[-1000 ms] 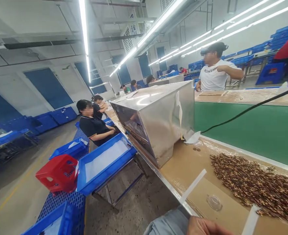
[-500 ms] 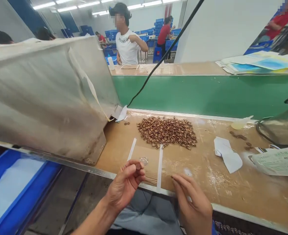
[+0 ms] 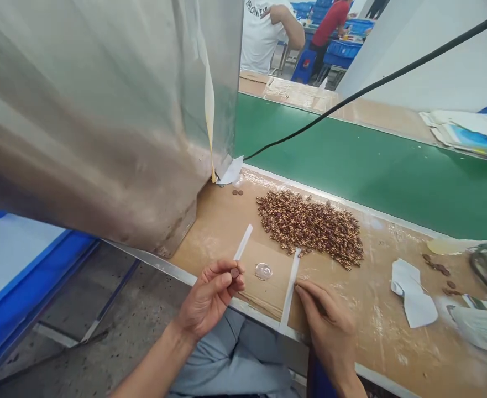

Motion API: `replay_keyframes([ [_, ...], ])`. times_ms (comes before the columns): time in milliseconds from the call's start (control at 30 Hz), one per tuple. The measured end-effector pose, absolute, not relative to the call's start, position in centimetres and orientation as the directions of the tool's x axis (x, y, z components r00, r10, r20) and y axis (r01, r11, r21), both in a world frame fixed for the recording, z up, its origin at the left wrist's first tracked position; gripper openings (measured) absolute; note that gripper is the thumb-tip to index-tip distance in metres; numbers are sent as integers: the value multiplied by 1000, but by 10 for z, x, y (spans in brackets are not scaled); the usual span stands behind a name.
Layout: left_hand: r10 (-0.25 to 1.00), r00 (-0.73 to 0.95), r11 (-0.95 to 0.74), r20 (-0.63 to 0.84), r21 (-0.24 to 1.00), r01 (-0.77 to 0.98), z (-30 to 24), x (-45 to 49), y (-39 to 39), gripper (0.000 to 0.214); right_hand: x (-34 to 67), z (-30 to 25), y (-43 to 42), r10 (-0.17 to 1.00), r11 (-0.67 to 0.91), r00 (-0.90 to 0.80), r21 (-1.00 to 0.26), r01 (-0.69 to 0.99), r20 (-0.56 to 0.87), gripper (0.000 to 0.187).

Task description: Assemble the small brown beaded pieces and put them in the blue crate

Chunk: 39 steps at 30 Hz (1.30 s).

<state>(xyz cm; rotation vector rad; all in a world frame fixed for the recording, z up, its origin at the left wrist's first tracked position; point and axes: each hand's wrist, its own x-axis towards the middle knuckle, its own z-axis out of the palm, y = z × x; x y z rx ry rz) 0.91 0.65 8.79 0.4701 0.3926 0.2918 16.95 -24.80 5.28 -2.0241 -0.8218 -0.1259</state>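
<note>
Between its thumb and fingers, my left hand (image 3: 212, 296) pinches a small brown disc (image 3: 235, 272) over the table's front edge. My right hand (image 3: 328, 318) is closed in a pinch just right of a white tape strip (image 3: 292, 284). Whatever lies between its fingertips, if anything, is too small to make out. A clear round dish (image 3: 263, 271) rests on the cardboard between my hands. Behind it spreads a pile of small brown and gold pieces (image 3: 309, 226).
A large metal housing (image 3: 143, 138) stands at the left, with two loose brown discs (image 3: 237, 193) beside it. White paper (image 3: 413, 293) and more brown discs (image 3: 436, 265) lie at the right. A black cable (image 3: 351, 99) crosses above the green panel (image 3: 351, 149). A person (image 3: 266, 36) is beyond.
The view has tilted down and turned left, so the table appears shifted and rotated. My left hand still pinches the brown disc. The clear dish is now fully uncovered beside it.
</note>
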Motion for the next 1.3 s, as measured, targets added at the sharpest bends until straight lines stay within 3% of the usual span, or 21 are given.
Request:
replay_keyframes([
  [167,329,917,816,-227,557,-155,78,24,22,28,158,69,-235,330,-377,912,-852,364,243,26],
  [267,343,919,780,-195,605,-162,74,34,33,28,152,82,-217,302,-344,936,-896,283,180,25],
  [367,399,899,769,-179,599,-222,72,37,36,26,149,92,-201,364,-324,896,-867,378,254,19],
  [500,435,888,769,-149,575,-280,70,37,32,24,152,102,-190,493,-315,769,-741,594,407,6],
  [667,404,907,785,-118,554,-278,68,39,31,23,155,107,-184,593,-301,579,-512,804,560,14],
  [900,379,921,792,-85,545,-275,70,39,33,21,153,106,-180,627,-304,514,-424,853,585,17],
  [1300,356,932,813,-70,514,-272,69,37,31,19,150,106,-178,628,-325,506,-391,861,591,16],
])
